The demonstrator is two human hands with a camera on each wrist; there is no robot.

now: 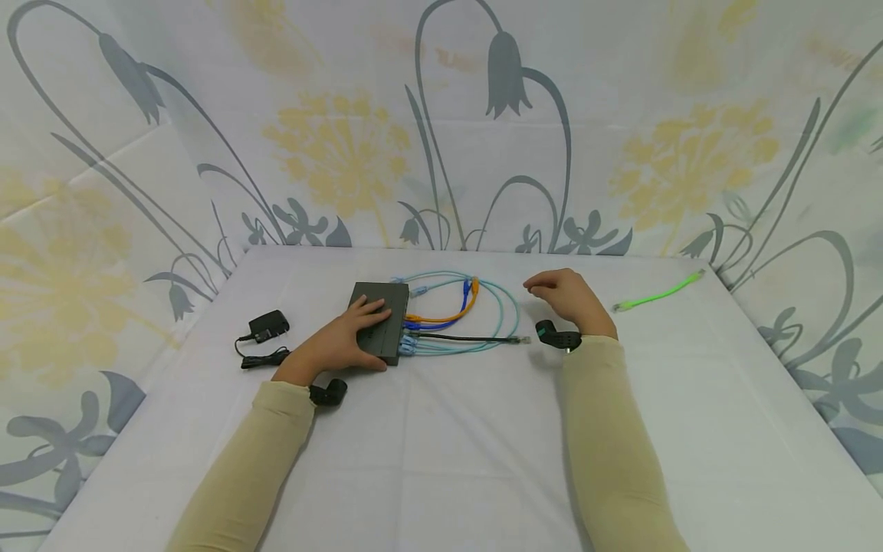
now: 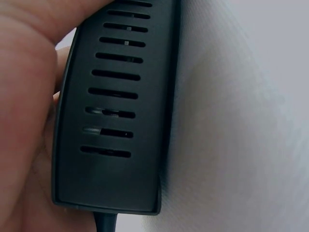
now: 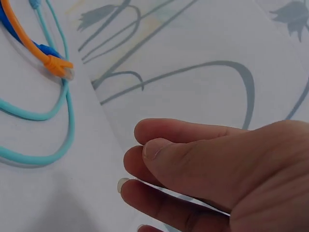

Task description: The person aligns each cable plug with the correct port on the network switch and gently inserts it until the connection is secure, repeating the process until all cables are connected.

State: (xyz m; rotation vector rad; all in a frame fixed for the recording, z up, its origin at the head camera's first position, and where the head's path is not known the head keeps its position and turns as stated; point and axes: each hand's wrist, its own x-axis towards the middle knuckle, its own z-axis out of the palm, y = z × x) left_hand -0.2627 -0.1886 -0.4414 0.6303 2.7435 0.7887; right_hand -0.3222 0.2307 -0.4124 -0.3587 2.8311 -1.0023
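My left hand (image 1: pixel 339 343) holds a dark grey network switch (image 1: pixel 376 290) at the table's middle left, fingers spread over its top and thumb along the near side. In the left wrist view, the slotted side of the switch (image 2: pixel 108 179) fills the middle, and a black cord leaves its lower end. Network cables in light blue (image 1: pixel 516 307), blue (image 1: pixel 441 327), orange (image 1: pixel 458 314) and black (image 1: pixel 469 338) run from its right side. Past their right end, my right hand (image 1: pixel 567 295) hovers with loosely bent fingers and nothing in them; thumb and fingers come close together in the right wrist view (image 3: pixel 193 164).
A black power adapter (image 1: pixel 269 326) with a bundled cord lies left of the switch. Far right on the white cloth (image 1: pixel 483 445) lies a short green network cable (image 1: pixel 658 295). A flower-patterned curtain (image 1: pixel 331 92) hangs behind the table.
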